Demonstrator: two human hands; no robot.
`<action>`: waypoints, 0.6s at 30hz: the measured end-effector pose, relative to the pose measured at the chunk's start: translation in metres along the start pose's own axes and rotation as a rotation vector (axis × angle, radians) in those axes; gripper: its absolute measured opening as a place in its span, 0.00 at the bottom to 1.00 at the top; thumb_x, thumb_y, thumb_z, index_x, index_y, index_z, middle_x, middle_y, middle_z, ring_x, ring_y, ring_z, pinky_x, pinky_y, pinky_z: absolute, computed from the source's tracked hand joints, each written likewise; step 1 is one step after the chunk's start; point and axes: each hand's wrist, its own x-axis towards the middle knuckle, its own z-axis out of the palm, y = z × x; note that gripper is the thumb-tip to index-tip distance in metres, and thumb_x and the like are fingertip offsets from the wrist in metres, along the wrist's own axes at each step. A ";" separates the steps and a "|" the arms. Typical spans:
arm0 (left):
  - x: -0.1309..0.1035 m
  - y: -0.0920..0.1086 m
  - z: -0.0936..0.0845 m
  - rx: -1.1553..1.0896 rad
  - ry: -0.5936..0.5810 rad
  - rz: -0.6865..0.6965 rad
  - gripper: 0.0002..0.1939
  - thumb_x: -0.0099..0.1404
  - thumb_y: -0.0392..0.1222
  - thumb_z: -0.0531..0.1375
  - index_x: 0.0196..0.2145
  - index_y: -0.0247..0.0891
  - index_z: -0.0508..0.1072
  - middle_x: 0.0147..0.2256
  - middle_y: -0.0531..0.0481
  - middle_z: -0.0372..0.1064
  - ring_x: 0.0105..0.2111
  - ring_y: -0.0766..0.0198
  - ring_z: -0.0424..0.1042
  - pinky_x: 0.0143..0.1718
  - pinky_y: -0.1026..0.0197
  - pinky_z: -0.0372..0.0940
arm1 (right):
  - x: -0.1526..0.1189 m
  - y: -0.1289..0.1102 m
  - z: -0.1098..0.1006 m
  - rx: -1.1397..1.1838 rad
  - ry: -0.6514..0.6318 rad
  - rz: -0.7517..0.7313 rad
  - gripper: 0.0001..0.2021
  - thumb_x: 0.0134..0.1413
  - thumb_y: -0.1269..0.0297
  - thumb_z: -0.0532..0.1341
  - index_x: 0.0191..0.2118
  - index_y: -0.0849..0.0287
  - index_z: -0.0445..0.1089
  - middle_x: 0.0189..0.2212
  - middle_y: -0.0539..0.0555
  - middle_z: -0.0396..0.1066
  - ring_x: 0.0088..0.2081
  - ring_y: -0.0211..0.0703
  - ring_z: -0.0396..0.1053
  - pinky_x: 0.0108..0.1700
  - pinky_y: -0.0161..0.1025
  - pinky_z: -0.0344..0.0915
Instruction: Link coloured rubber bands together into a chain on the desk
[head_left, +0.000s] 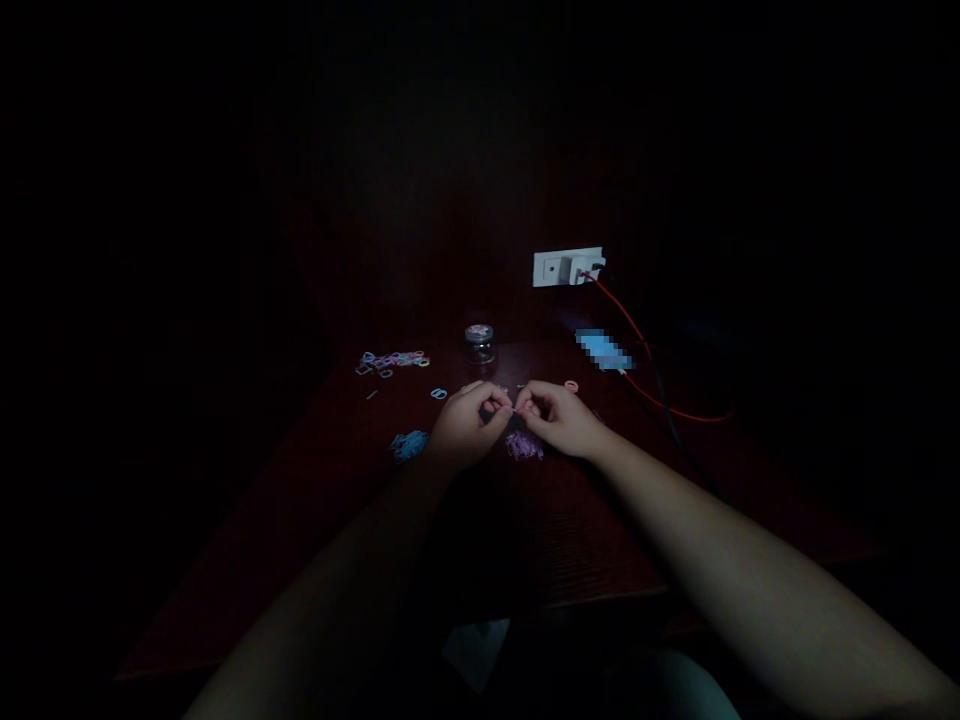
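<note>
Forearms come in low from the bottom edge, both converging mid-table. Left hand [466, 425] and right hand [559, 418] sit nearly fingertip to fingertip, each pinched shut on a small rubber band [513, 410] stretched between them; it's dim, so I read it as pinkish-purple but can't swear to it, nor to whether it's one band or two. Held just above the dark red table [600, 540], right over a purple band pile [523, 446]. Blue band pile [409, 444] just left of my left hand, mixed-colour band cluster [392, 360] farther back left, a few loose singles scattered near my knuckles. Risks as I see them: band slips a pinch and snaps off into the dark, where I'd likely not find it; overstretch and it breaks; a wrist dropping scatters the purple pile. Red cable [637, 345] runs from the wall socket [568, 267] down the right side of the table, near my right forearm, a snag hazard. Only container: small glass jar [478, 343] behind my hands, lid on, contents not readable in this light.
</note>
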 end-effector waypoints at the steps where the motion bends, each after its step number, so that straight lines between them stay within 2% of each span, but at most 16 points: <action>1: 0.000 0.000 0.000 0.000 0.000 0.002 0.03 0.61 0.36 0.58 0.31 0.38 0.71 0.31 0.51 0.69 0.32 0.65 0.67 0.34 0.64 0.62 | 0.000 0.000 0.000 0.000 -0.003 0.001 0.02 0.52 0.69 0.58 0.32 0.61 0.65 0.23 0.47 0.59 0.25 0.34 0.56 0.28 0.34 0.55; 18: -0.001 -0.002 0.001 0.000 -0.015 -0.002 0.03 0.61 0.37 0.58 0.31 0.38 0.72 0.30 0.52 0.68 0.32 0.65 0.66 0.32 0.64 0.61 | 0.001 0.001 0.001 0.006 -0.035 0.016 0.01 0.50 0.71 0.58 0.30 0.60 0.64 0.23 0.46 0.58 0.25 0.34 0.55 0.27 0.33 0.54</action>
